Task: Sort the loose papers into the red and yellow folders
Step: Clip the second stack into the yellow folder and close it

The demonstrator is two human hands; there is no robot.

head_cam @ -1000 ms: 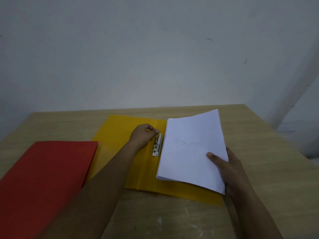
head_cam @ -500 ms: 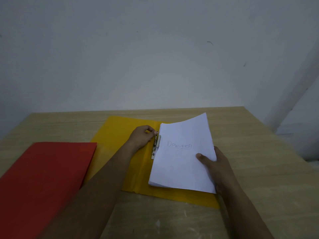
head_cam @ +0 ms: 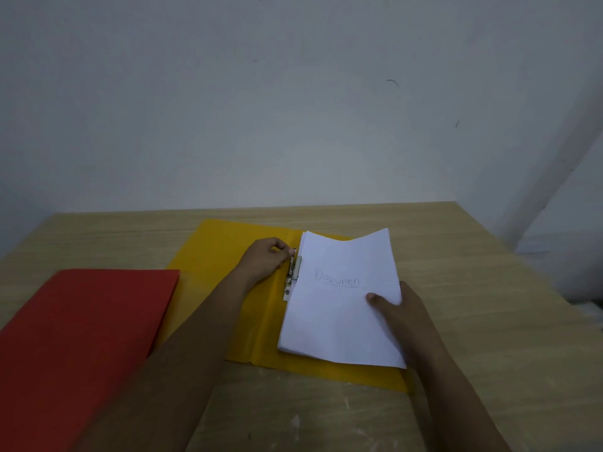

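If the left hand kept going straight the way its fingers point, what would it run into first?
The left hand points rightward at the metal clip in the yellow folder, which its fingertips already seem to touch. Just beyond is the left edge of the paper stack; depth is hard to judge.

A light wooden table — behind it, a scuffed white wall.

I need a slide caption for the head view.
Left hand holds the clip while right hand slides papers into yellow folder.
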